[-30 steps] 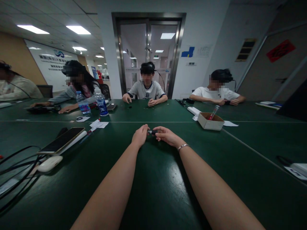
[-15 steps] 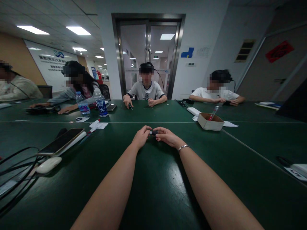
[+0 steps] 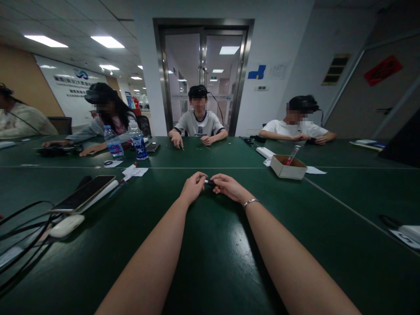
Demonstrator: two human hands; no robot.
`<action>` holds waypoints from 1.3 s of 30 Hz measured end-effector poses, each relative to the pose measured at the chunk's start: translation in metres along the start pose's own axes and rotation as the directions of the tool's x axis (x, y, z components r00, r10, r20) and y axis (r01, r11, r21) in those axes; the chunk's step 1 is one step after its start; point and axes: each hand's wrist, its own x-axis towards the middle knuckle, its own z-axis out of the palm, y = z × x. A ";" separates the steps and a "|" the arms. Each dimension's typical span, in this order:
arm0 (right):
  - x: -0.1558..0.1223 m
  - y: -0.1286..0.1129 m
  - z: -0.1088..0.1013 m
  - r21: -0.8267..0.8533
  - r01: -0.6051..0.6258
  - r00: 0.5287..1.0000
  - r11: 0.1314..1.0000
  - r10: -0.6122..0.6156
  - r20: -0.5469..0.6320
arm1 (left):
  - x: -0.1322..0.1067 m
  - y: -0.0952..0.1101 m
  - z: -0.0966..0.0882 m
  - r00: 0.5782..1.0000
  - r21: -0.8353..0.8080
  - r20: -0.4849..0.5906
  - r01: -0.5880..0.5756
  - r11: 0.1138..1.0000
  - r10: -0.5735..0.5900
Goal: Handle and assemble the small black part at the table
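Over the green table (image 3: 210, 245), my two hands meet in the middle, a forearm's reach away. Between them is a small, short black object with a shiny silver part (image 3: 209, 182); its exact kind is too small to make out. My left hand (image 3: 194, 187) pinches the silver end with thumb and fingertips. The black end is gripped by my right hand (image 3: 229, 187), its fingers curled around it. A silver bracelet (image 3: 251, 202) circles my right wrist. My fingers hide part of the object.
To the left lie a phone (image 3: 83, 194), a white mouse-like item (image 3: 67, 226) and black cables (image 3: 24, 236). Two bottles (image 3: 139, 144) stand farther back. At right is a small open box (image 3: 288, 168) with a tube in it. Several people sit around the table.
The small object tilts slightly between my fingers, its black end a little lower; both hands stay almost in place. The person across has shifted a hand slightly.
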 end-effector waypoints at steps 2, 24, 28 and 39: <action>0.001 0.001 0.000 0.004 -0.004 1.000 1.000 0.004 -0.001 | 0.000 0.000 0.000 1.000 -0.005 -0.007 -0.011 1.000 0.011; 0.011 0.006 0.010 -0.476 -0.044 0.997 0.878 0.006 -0.082 | 0.003 0.002 0.002 0.991 -0.096 0.133 -0.013 0.995 0.026; 0.013 0.011 0.009 -0.485 -0.022 0.995 0.874 -0.028 -0.097 | 0.002 0.002 0.002 0.992 -0.076 0.123 -0.015 0.997 0.024; 0.016 0.017 0.009 -0.497 0.035 0.990 0.867 -0.097 -0.101 | 0.003 -0.002 0.002 0.999 -0.041 0.018 -0.042 0.998 0.042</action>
